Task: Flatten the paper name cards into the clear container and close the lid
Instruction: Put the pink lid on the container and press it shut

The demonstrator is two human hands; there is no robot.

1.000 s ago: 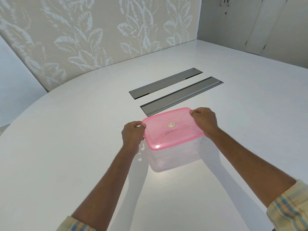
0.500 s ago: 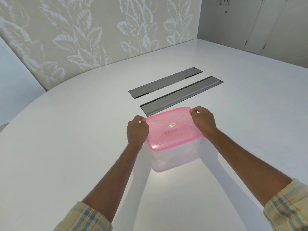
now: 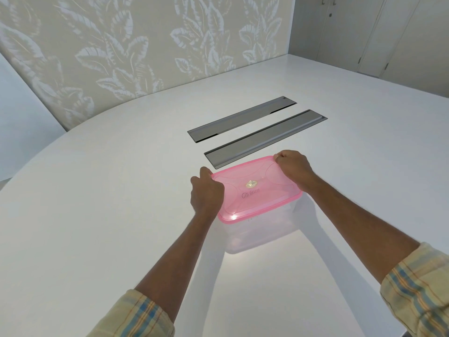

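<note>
A clear plastic container (image 3: 257, 233) stands on the white table (image 3: 109, 215) in front of me. A translucent pink lid (image 3: 255, 190) with a small round sticker lies flat on top of it. My left hand (image 3: 206, 193) grips the lid's left edge, fingers curled over the rim. At the far right corner, my right hand (image 3: 294, 167) presses on the lid with closed fingers. Through the cloudy walls I cannot make out the paper name cards.
Two long grey metal cable hatches, one far (image 3: 241, 119) and one near (image 3: 264, 138), are set flush in the table just beyond the container. A leaf-patterned wall stands behind the table, and pale cabinet doors (image 3: 364, 32) fill the back right.
Both hands have shifted slightly along the lid's edges while pressing it. The lid sits level on the container throughout. The container has not moved on the table.
</note>
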